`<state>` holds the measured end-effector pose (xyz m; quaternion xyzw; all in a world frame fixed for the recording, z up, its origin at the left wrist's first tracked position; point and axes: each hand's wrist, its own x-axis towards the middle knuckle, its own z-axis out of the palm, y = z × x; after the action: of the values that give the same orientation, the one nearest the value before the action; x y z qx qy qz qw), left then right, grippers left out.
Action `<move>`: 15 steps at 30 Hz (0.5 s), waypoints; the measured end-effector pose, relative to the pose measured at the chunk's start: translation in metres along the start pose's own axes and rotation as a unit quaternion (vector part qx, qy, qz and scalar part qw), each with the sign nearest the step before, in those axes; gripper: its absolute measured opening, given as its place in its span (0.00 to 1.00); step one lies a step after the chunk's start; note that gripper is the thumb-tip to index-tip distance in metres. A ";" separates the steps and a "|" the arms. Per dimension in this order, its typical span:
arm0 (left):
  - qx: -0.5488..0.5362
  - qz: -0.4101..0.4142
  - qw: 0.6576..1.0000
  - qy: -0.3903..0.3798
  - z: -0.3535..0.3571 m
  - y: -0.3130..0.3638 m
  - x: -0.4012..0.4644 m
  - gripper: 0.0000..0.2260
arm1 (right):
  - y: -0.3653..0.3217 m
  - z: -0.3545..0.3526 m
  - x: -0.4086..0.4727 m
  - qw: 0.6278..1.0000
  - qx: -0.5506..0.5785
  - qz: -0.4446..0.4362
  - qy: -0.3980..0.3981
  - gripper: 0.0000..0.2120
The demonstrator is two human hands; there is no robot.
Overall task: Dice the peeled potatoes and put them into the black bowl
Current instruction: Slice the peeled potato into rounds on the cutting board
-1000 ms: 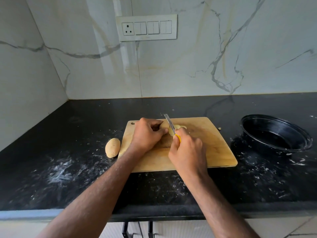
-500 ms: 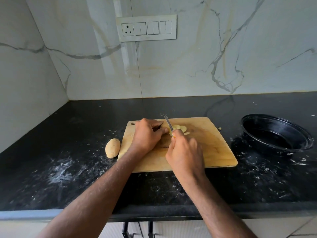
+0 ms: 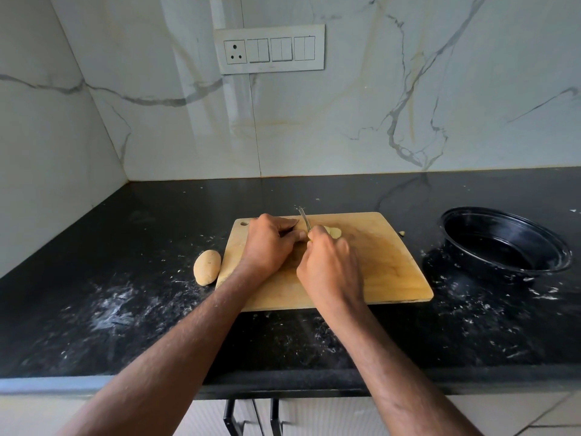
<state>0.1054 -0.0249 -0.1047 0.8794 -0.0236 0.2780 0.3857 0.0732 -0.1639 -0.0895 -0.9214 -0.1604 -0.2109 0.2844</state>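
Note:
On the wooden cutting board (image 3: 386, 269) my left hand (image 3: 270, 243) curls over a peeled potato, which it mostly hides. My right hand (image 3: 330, 265) grips a knife (image 3: 304, 222); its blade points away from me, between the two hands. Pale cut potato slices (image 3: 334, 231) lie just right of the blade. A second whole peeled potato (image 3: 207, 267) rests on the black counter, touching the board's left edge. The empty black bowl (image 3: 506, 243) stands to the right of the board.
The black counter (image 3: 125, 309) carries white starchy smears on both sides of the board. A small potato scrap (image 3: 401, 233) lies by the board's right edge. A marble wall with a switch panel (image 3: 270, 50) stands behind; another wall closes the left corner.
My right hand and the knife have shifted slightly left and down toward my left hand, with the blade lower over the potato. My left hand stays put.

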 end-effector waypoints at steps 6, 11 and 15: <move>0.002 0.000 1.000 -0.009 -0.001 0.000 -0.002 0.03 | 0.004 0.000 -0.009 1.000 -0.008 -0.008 -0.011 0.10; -0.004 -0.008 1.000 -0.003 0.000 0.004 -0.003 0.06 | 0.005 -0.005 -0.009 0.999 -0.014 -0.003 -0.031 0.11; -0.003 -0.023 1.000 -0.003 -0.002 0.005 -0.002 0.02 | 0.005 -0.004 -0.018 0.998 -0.023 -0.017 -0.064 0.12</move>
<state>0.1017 -0.0272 -0.1012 0.8793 -0.0058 0.2668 0.3946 0.0586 -0.1732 -0.0977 -0.9363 -0.1897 -0.1595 0.2488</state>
